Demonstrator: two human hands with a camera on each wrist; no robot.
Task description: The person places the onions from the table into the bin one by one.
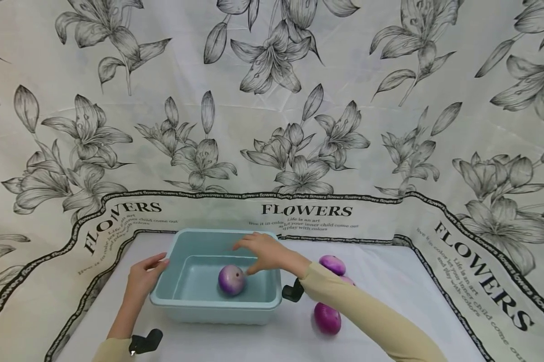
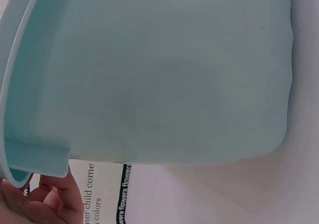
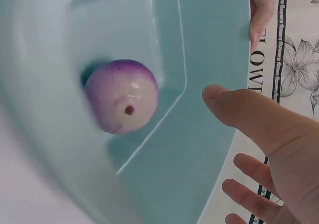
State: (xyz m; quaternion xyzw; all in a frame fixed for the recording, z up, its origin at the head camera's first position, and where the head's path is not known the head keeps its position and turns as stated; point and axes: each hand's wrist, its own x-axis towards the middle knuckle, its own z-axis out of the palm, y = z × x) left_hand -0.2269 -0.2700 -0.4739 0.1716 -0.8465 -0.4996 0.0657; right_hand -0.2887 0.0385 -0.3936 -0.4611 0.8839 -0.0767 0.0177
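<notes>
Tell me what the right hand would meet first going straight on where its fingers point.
The right hand would probably meet the inside of the blue tub's left wall; its height is unclear, so it might pass above that wall.

- Facing me, a white fabric backdrop (image 1: 272, 108) printed with black line-drawn lilies
- Low on it, I read bold black "FLOWERS" lettering (image 1: 306, 210) over smaller slogans
- Thin black border bands (image 1: 208, 194) bearing tiny white words
- Before me, a smooth white table surface (image 1: 385, 284)

Tub rim (image 3: 45, 74) blurred, right wrist view
</notes>
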